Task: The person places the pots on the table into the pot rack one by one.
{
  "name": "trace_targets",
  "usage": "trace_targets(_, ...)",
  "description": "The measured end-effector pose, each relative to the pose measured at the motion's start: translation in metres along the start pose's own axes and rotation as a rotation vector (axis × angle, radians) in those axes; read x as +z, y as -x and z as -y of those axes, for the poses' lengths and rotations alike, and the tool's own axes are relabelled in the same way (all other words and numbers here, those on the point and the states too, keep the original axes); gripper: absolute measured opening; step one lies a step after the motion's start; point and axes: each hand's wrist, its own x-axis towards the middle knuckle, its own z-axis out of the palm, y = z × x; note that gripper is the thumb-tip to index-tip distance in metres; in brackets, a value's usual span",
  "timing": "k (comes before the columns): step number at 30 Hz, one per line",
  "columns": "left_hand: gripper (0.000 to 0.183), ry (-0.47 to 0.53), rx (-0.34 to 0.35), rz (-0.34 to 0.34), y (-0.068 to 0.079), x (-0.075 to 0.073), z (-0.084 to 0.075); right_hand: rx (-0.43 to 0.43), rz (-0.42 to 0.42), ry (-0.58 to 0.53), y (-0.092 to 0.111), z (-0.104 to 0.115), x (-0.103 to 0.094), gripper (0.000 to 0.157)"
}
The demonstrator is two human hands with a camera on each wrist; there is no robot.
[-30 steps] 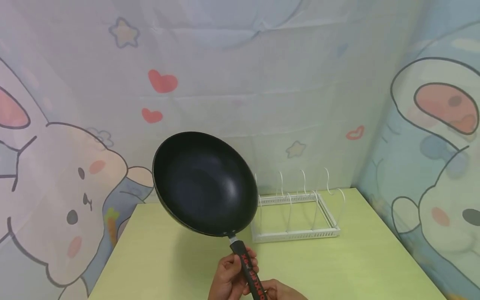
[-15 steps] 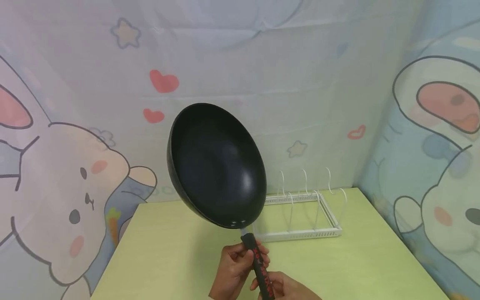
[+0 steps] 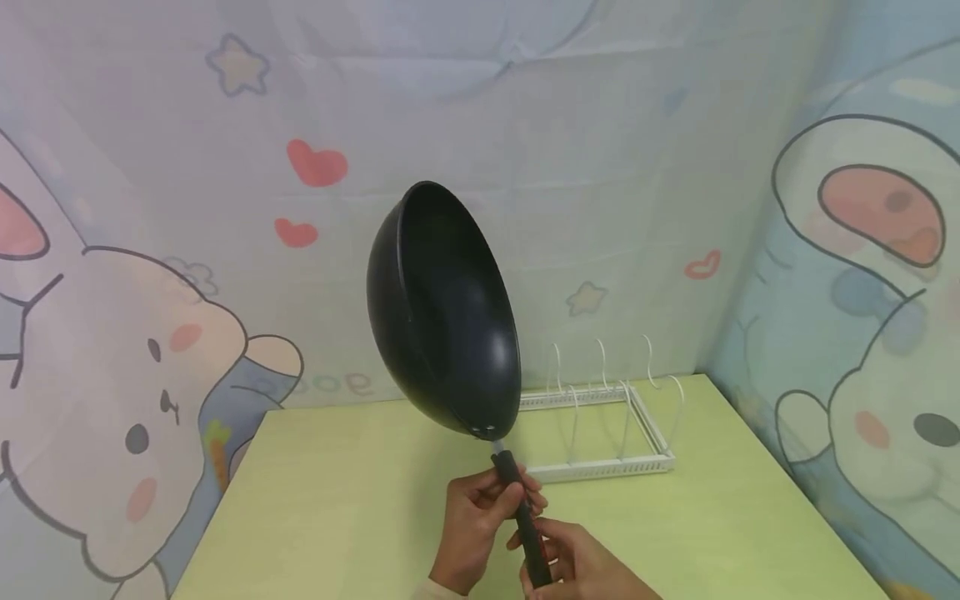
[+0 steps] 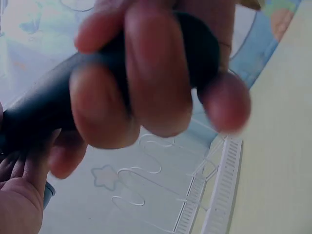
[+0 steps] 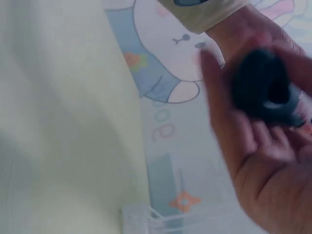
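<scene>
A deep black wok (image 3: 457, 325) is held up above the table, its bowl raised and turned so that its outer left side and part of the inside show. My left hand (image 3: 476, 521) grips its black handle (image 3: 521, 508) near the bowl, thumb on the near side. In the left wrist view, the fingers (image 4: 158, 73) curl round that handle. Lower down, my right hand (image 3: 581, 558) holds the handle's end. The right wrist view has the handle's end, with its hole, (image 5: 261, 83) between thumb and fingers of the right hand (image 5: 268, 165).
A white rack (image 3: 600, 471) with several upright wire loops stands at the back right of the pale green table (image 3: 315, 500), partly behind the wok. A cloth backdrop (image 3: 600, 125) printed with rabbits, hearts and stars closes off the back and sides.
The wok has risen and moved a little right, turning about its handle from facing me to a more sideways stance. Both hands have shifted slightly up and right, still holding the handle.
</scene>
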Motion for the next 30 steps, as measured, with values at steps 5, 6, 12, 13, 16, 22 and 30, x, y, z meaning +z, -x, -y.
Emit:
trace_targets(5,0.017,-0.090,0.037,-0.012,-0.008,0.007,0.002,0.006,-0.234,0.199,0.007,0.005,0.005,0.060)
trace_targets(6,0.015,-0.110,0.051,-0.010,-0.010,0.009,0.003,0.007,-0.279,0.228,0.008,0.005,0.006,0.061)
trace_targets(12,0.012,-0.207,0.091,-0.034,-0.022,0.017,0.003,0.072,-0.508,0.343,0.009,0.008,0.013,0.065)
trace_targets(13,0.011,-0.211,0.089,-0.036,-0.025,0.018,0.005,0.085,-0.533,0.344,0.009,0.008,0.014,0.065)
trace_targets(16,0.014,-0.200,0.076,-0.028,-0.028,0.021,0.010,0.112,-0.581,0.336,0.011,0.005,0.014,0.066)
trace_targets(22,0.023,-0.160,-0.001,-0.048,-0.027,0.024,0.017,0.056,-0.487,0.304,0.018,-0.001,0.006,0.069)
trace_targets(30,0.021,-0.137,-0.024,-0.032,-0.031,0.034,0.026,0.002,-0.450,0.302,0.028,-0.006,-0.003,0.071)
